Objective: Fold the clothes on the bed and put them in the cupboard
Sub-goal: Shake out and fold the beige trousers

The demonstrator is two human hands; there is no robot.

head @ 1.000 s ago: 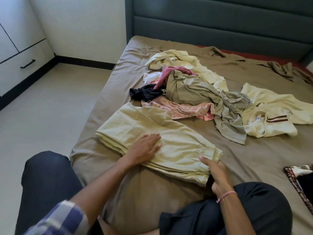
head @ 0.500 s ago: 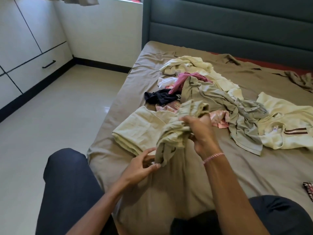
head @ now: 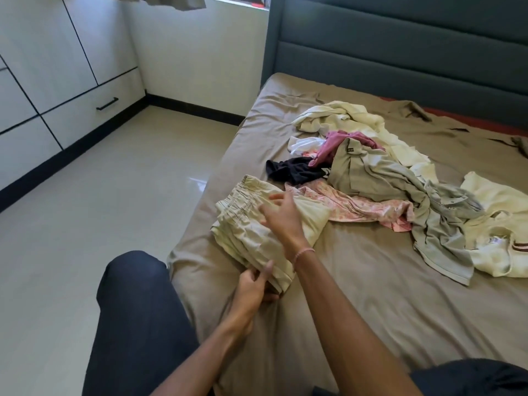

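Glossy cream floor tiles [head: 85, 224] throwing back a bright reflection beside the bed [head: 357, 295]. White cupboard [head: 43, 67] fronts on the left, black drawer handle [head: 107, 103], dark skirting [head: 194, 108] under a pale wall [head: 194, 52], teal padded headboard [head: 400, 47] behind

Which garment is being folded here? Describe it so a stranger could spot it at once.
Start at the bed with the brown sheet and go to its near left edge. There lie the folded cream trousers, right hand on top. Unlike the loose heap beside them, they are a neat stack with a gathered waistband.
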